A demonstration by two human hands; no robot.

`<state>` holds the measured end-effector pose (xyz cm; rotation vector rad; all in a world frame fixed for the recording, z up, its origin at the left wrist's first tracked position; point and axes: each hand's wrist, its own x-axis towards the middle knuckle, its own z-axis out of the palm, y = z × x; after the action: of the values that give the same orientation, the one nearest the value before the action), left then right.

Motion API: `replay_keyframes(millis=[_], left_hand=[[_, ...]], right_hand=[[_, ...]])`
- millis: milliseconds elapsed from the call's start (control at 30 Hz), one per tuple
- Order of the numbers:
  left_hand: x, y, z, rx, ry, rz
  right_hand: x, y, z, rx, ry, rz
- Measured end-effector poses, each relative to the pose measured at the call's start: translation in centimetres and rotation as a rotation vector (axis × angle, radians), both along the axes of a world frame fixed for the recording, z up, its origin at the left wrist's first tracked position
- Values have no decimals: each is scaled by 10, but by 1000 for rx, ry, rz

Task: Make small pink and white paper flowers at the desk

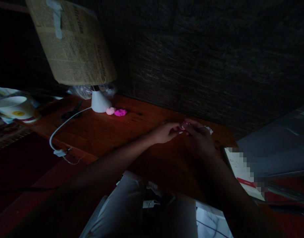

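Over the right half of the wooden table, my left hand (166, 132) and my right hand (200, 136) meet, fingertips pinched together. Between them is a small pink-and-white piece (183, 126), mostly covered by the fingers; its kind is too dim to make out. Both hands appear closed on it. Just past my right hand shows a crumpled whitish scrap (209, 130), partly hidden behind the fingers. To the left, a pale pink lump (110, 110) and a bright magenta lump (120, 112), both soft-looking, lie side by side on the table, apart from my hands.
A lamp with a newspaper-print shade (77, 46) and white base (99, 101) stands at the back left. Its white cord (52, 134) hangs over the table edge. Dark scissors (71, 113) lie beside it. A paper cup (15, 109) is far left, a booklet (241, 172) right.
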<state>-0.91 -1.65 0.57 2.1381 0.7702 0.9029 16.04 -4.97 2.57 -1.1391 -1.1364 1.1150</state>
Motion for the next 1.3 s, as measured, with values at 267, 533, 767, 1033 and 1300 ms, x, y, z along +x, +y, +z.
replay_keyframes(millis=[267, 533, 767, 1033, 1300], left_hand=[[-2, 1, 10, -401, -257, -50], [-1, 4, 6, -588, -383, -28], [-3, 9, 5, -715, -516, -42], [-2, 11, 4, -705, -670, 86], [-1, 13, 4, -538, -738, 102]], right_hand=[[3, 1, 5, 85, 31, -33], [3, 0, 8, -1, 136, -23], [2, -1, 6, -57, 141, -11], [3, -1, 3, -48, 156, -11], [1, -3, 5, -31, 163, 9]])
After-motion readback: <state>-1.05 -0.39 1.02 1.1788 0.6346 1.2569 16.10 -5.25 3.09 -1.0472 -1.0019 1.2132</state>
